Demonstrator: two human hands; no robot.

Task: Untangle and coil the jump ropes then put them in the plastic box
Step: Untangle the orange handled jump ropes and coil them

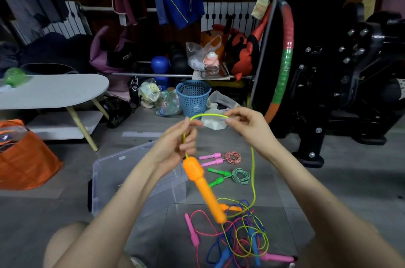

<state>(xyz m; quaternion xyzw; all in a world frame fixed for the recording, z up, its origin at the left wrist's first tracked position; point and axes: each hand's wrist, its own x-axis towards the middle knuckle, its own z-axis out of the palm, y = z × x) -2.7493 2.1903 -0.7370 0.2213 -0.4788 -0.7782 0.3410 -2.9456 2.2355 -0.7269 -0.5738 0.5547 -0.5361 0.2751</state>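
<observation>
clear plastic box beside tangled jump ropes

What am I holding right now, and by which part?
The yellow-green jump rope, by its cord: the left hand grips it just above the dangling orange handle, the right hand pinches it further along.

The cord is neon yellow-green, its handle orange. At its two o'clock a pink-handled rope is speckled red-white; at three, a green-handled rope green-white. At five, the tangle is pink, blue, yellow.
</observation>
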